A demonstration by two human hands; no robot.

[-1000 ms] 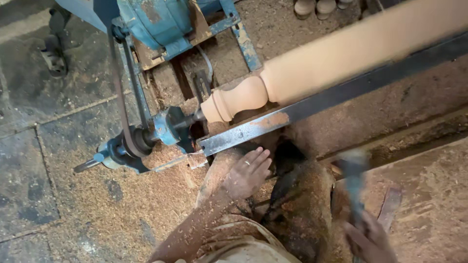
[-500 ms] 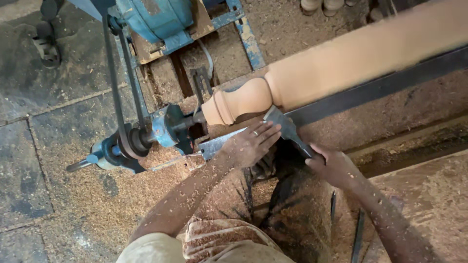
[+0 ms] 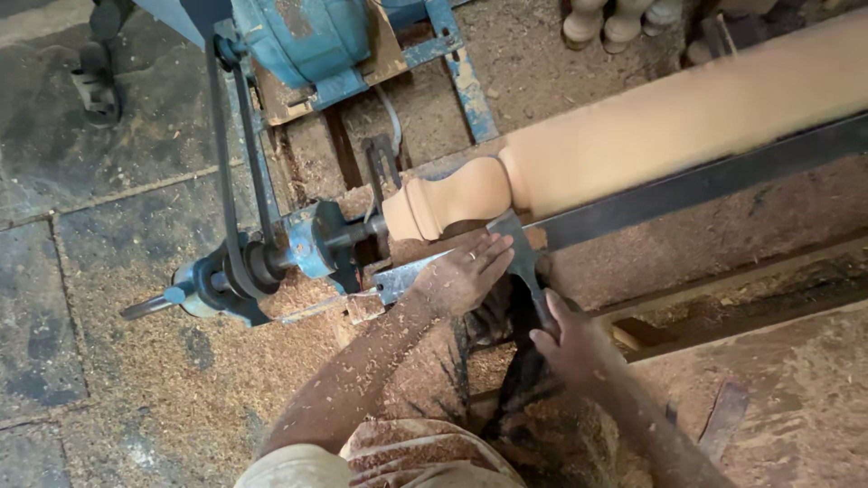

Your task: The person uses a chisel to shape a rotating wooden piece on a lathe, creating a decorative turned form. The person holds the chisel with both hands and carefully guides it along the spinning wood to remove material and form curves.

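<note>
My left hand lies flat on the metal tool rest, fingers pressed together & stretched fwd, tips touching the blade of the chisel just behind its edge; there's a ring on one finger. My right hand is lower down, closed round the chisel's handle, thumb up along it. The chisel runs from that hand up over the rest, and its wide tip sits against the wooden spindle right at the groove between the rounded bulb end & the long straight part. The spindle looks blurred, lies on a slant from centre up to the top right edge. Its bulb end meets the blue headstock at left, w/ a dark drive belt going from the pulley up to the blue motor at the top. Sawdust covers the stone floor, my forearms & lap. A few turned wood pieces stand at the top edge beyond the spindle. Bottom right, near my right forearm, a dark flat tool lies on the dusty board; can't tell what kind.
</note>
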